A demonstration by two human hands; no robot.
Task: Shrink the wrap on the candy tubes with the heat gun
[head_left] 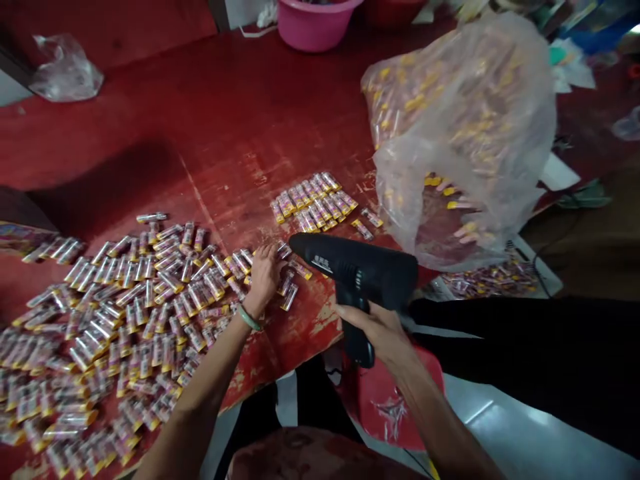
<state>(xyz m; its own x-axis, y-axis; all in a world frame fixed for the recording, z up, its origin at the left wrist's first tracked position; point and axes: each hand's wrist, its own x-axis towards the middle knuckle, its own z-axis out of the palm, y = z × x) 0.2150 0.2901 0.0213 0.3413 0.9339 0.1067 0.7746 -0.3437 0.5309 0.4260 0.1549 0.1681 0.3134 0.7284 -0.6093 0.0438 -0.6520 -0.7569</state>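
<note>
Right hand first: wrapped firmly round the handle of a black pistol-grip power tool, fingers closed on it, nozzle angled left over the red counter and pointing at the left hand. Over to that side now, bunched narrow and low among small clear tubes with yellow ends, right at the edge of the big spread; can't tell whether pinching one or only touching. On the same wrist, a pale green bangle. Tubes everywhere on the left, heaped at all angles, some lined up in short runs; a few more scattered just below the nozzle. Beyond the tool, much tidier: a block of tubes set side by side in two rows, with a loose pair just to the right. Farther right, bulging and open-mouthed, a big clear plastic bag full of yellow-and-pink pieces, and near it a white tray loaded with more small pieces. At the back, a pink basin; far left, a crumpled clear bag.
</note>
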